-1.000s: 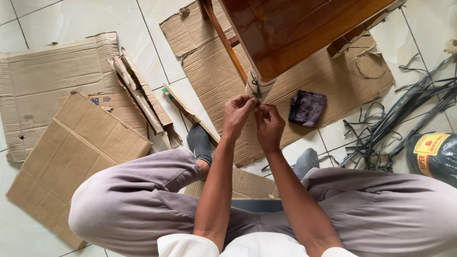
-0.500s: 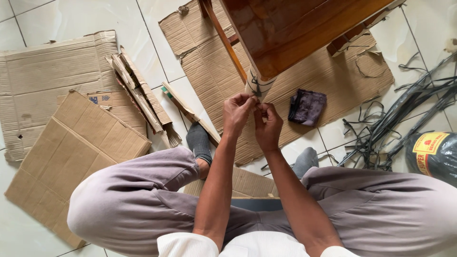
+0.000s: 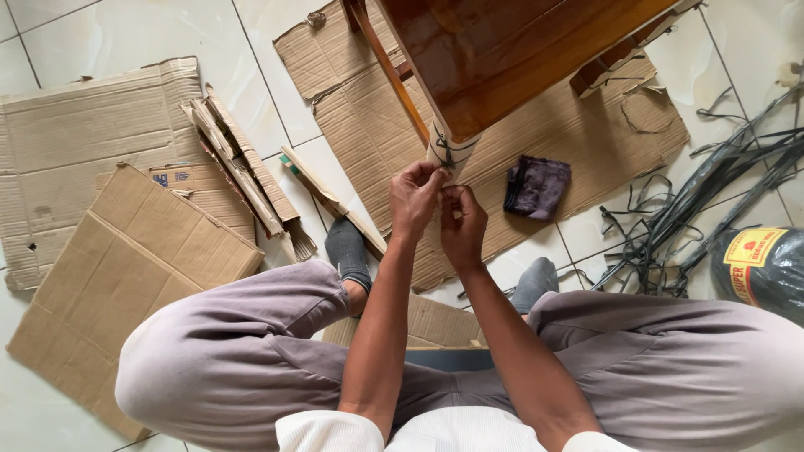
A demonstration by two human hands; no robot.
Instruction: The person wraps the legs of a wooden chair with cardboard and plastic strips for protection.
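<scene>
While seated: both hands meet at the wrapped leg (image 3: 444, 151).
Left hand (image 3: 413, 201): fingers pinching black strap (image 3: 446, 155).
Right hand (image 3: 462, 228): fingers pinching too.
Floor room: cardboard sheets (image 3: 126, 251) left, strap pile (image 3: 695, 209) right.

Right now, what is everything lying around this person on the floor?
wooden table: one, glossy brown, top centre
wrapped table leg: one, cardboard bound with dark strap, just above the hands
cardboard sheets: several, tan, left and under the table
folded cloth: one, dark purple, right of the hands
plastic straps: a tangle, black, right
strap roll: one, black with yellow and red label, right edge
left hand: at the wrapped leg
right hand: touching the left, fingers pinched
</scene>
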